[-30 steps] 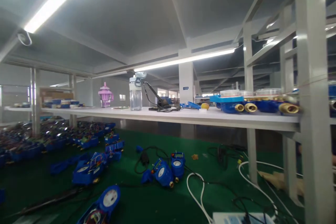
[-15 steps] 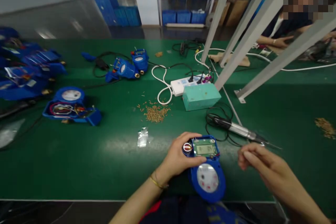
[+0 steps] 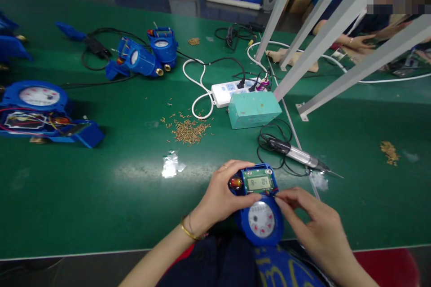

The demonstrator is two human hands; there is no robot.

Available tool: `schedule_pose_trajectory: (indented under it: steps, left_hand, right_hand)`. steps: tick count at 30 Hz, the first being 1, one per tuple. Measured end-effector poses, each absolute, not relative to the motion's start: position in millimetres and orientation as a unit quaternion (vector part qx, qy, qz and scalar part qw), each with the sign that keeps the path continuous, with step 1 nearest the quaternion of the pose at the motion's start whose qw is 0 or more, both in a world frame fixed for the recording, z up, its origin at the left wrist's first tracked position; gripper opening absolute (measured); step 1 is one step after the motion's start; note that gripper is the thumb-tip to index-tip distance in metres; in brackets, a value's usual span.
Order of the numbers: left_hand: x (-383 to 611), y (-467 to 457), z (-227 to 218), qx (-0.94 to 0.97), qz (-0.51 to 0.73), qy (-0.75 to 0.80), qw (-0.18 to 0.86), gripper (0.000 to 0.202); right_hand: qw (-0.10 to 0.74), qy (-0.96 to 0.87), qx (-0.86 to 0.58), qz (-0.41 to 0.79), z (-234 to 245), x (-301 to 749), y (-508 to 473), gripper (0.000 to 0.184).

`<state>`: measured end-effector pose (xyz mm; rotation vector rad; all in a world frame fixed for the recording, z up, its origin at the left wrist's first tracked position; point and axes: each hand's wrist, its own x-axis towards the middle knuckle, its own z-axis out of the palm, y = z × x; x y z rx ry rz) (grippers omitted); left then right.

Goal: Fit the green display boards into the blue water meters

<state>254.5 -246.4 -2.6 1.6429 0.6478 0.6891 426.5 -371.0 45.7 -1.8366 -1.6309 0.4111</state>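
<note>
- The left hand is gripping the blue meter at the lower centre of the frame, on the counter edge.
- The right hand is pinching the meter's right side with its fingertips.
- A screwdriver is lying just above.

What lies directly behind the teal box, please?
A white power strip lies behind the teal box, with plugs in it. The box covers the strip's near right edge.

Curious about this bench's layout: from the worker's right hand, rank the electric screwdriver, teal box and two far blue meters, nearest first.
1. Electric screwdriver, just beyond the right hand.
2. Teal box, mid-table behind it.
3. Two blue meters, far back left.
</note>
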Motion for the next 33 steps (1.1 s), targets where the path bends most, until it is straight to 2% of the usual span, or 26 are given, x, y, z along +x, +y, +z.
schedule_pose_trajectory:
  steps: [5, 12, 15, 19, 24, 27, 30, 33]
  left_hand:
    - [255.3, -249.2, -1.7, 0.702, 0.292, 0.289, 0.582, 0.055]
    - [255.7, -249.4, -4.6, 0.697, 0.302, 0.274, 0.589, 0.054]
    - [255.4, -249.5, -5.0, 0.697, 0.307, 0.271, 0.589, 0.055]
    - [254.1, -249.9, -4.3, 0.696, 0.309, 0.269, 0.589, 0.055]
    - [252.5, -250.1, -3.4, 0.690, 0.307, 0.273, 0.596, 0.056]
    - [252.2, -248.8, -2.5, 0.689, 0.301, 0.274, 0.600, 0.055]
    - [251.5, -247.1, -0.7, 0.693, 0.284, 0.275, 0.603, 0.054]
    - [250.7, -247.1, 0.6, 0.684, 0.265, 0.291, 0.614, 0.061]
  right_hand:
    - [0.225, -0.736, -0.639, -0.015, 45.7, 424.2, -375.4, 0.011]
    - [0.100, -0.815, -0.566, -0.071, 49.5, 429.0, -384.4, 0.030]
    - [0.060, -0.838, -0.535, -0.092, 54.2, 433.1, -381.7, 0.032]
    - [0.115, -0.846, -0.521, -0.020, 57.7, 441.5, -374.8, 0.027]
    - [0.224, -0.746, -0.624, 0.068, 66.1, 452.7, -368.8, 0.007]
    - [0.281, -0.656, -0.688, 0.133, 71.8, 466.5, -357.7, 0.009]
    - [0.340, -0.578, -0.699, 0.250, 76.2, 480.9, -329.3, 0.014]
    - [0.319, -0.550, -0.657, 0.406, 79.2, 484.0, -286.2, 0.021]
